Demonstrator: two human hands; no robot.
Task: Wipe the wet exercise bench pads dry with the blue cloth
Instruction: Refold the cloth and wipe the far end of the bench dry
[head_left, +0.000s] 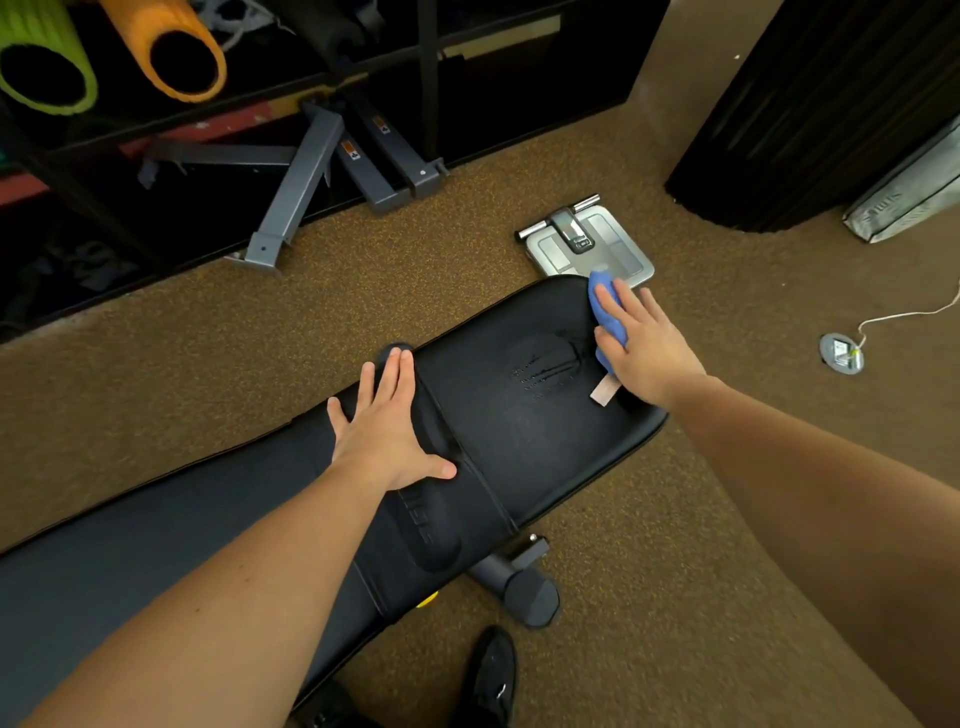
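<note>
Progress: we judge the wiping under way; no water shows on the seat pad (519, 415), though wetness may not show on black.
Left to do: probably the long pad (156, 545) beside the seat pad.
Cloth (608, 312): bunched at the seat pad's far corner.
Right hand (644, 353): fingers spread, pressing the cloth down.
Left hand (387, 426): fingers splayed flat beside the seat pad.
Room: speckled carpet (675, 571); a scale (587, 244) just beyond the seat pad.

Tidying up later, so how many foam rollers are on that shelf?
2: a green foam roller at far left and an orange foam roller beside it; the dark shelf may hide more.
</note>
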